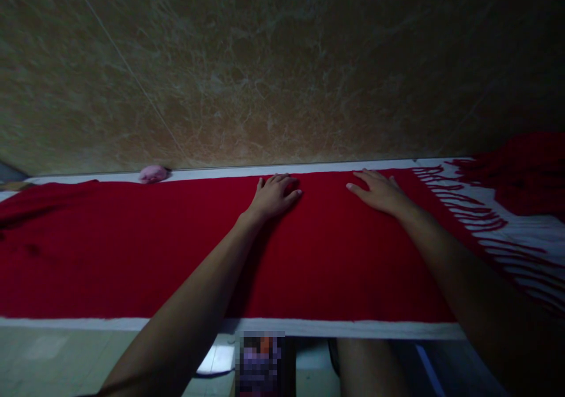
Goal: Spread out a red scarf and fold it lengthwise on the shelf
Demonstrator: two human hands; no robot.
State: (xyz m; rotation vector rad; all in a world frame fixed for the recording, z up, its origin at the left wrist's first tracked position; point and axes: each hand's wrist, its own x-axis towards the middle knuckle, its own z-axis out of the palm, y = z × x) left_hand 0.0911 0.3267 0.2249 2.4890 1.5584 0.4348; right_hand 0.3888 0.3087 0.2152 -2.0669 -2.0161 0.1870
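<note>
Brown marbled wall point(282, 67) behind white-covered table point(353, 328) | long fringed red cloth point(335, 261) along it | left hand point(272, 197), right hand point(378, 191) spread on cloth near far edge

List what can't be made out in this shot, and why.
All head view:
- Red cloth, left end: cut off by the left edge.
- Cloth under the left fingers and right fingers: covered by them.
- Red heap, far side: cut off by the right edge; its folds are lost in shadow.
- Pink item: too small and dim to identify.
- Patch below the white table edge: pixelated.
</note>
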